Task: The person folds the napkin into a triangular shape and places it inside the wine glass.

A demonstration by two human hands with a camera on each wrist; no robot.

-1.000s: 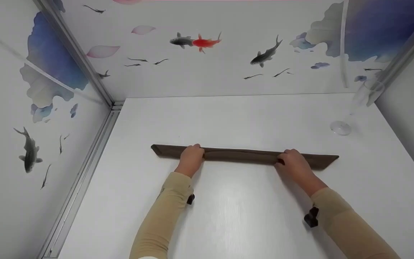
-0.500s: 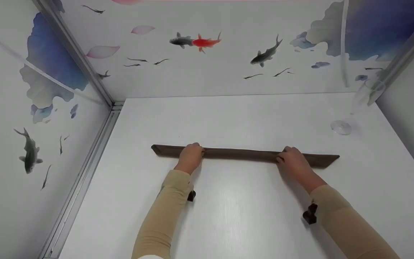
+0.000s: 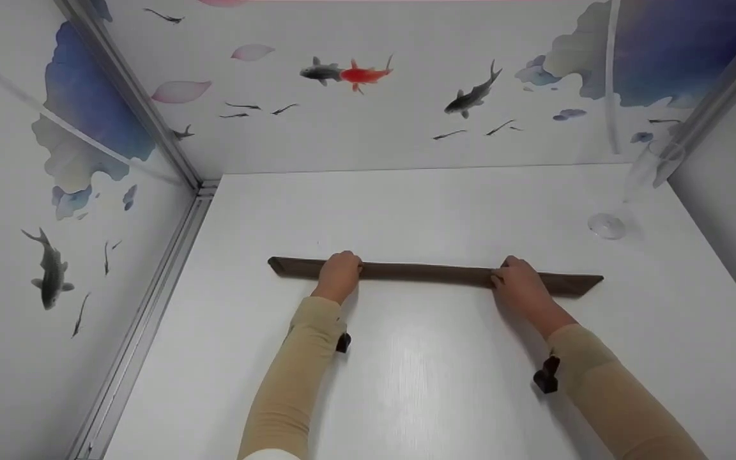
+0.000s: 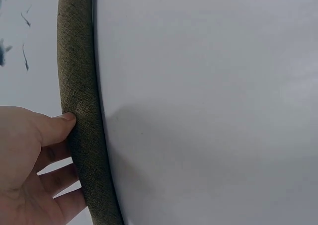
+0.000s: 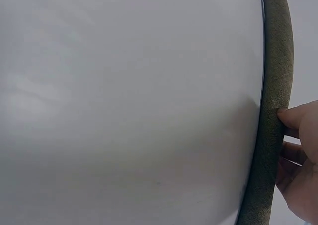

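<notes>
A brown woven cloth [image 3: 429, 273], folded into a long narrow strip with slanted ends, lies across the white table. Near its left end my left hand [image 3: 338, 276] pinches it. In the left wrist view the left thumb [image 4: 63, 123] presses the near side of the cloth [image 4: 79, 71], and the other fingers reach behind it. My right hand [image 3: 521, 286] grips the strip toward its right end. The right wrist view has the thumb [image 5: 290, 116] against the cloth [image 5: 277, 61], with fingers partly hidden behind.
A clear stemmed glass [image 3: 606, 226] stands upright at the back right of the table [image 3: 406, 370]. White panels [image 3: 393, 137] printed with fish and leaves enclose the back and both sides. A metal rail [image 3: 151, 306] runs along the left edge.
The loose wavy edge along the strip's middle is no longer visible, and the strip looks a little narrower and smoother. Both hands have shifted slightly away from me.
</notes>
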